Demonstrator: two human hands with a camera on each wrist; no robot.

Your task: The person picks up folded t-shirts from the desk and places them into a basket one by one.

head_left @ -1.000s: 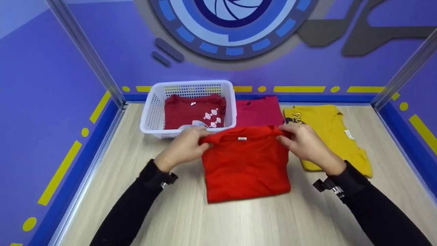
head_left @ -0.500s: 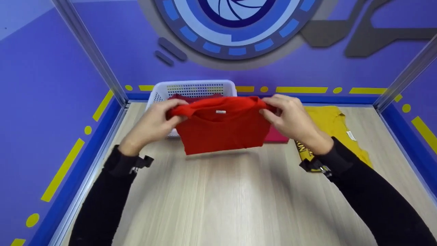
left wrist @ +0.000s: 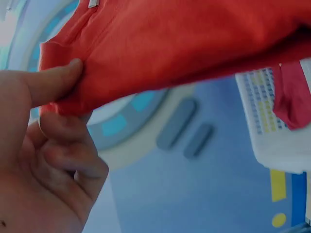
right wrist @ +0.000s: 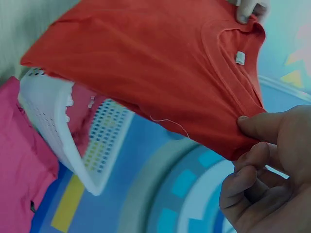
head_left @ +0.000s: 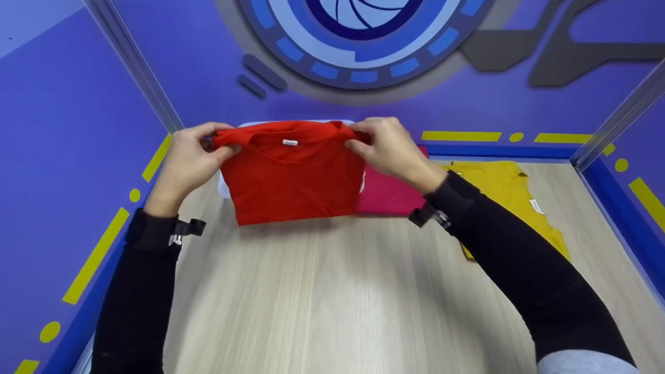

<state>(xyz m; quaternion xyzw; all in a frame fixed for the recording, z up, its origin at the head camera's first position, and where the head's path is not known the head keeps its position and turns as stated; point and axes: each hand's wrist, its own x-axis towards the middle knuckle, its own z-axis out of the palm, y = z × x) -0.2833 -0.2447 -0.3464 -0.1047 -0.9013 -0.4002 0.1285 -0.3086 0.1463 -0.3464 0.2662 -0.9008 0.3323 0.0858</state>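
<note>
A folded red T-shirt point(head_left: 296, 182) hangs by its shoulders between both hands, collar up, with a small white label inside the neck. My left hand point(head_left: 187, 158) pinches its left shoulder between thumb and fingers. At the other shoulder my right hand point(head_left: 389, 148) pinches the cloth the same way. Behind and below the shirt is a white plastic basket point(right wrist: 73, 136), mostly covered by it in the head view. Both wrist views show the shirt raised above the basket, where a dark red garment point(left wrist: 291, 97) lies.
A folded pink shirt point(head_left: 392, 192) lies right of the basket, partly behind the right forearm. Farther right is a folded yellow shirt point(head_left: 499, 192) on the wooden table point(head_left: 332, 301). Purple panels with metal corner posts point(head_left: 618, 104) enclose the back and sides.
Both hands have lifted the red T-shirt off the table and carried it left and away from the body, to over the basket. The grip on both shoulders stays.
</note>
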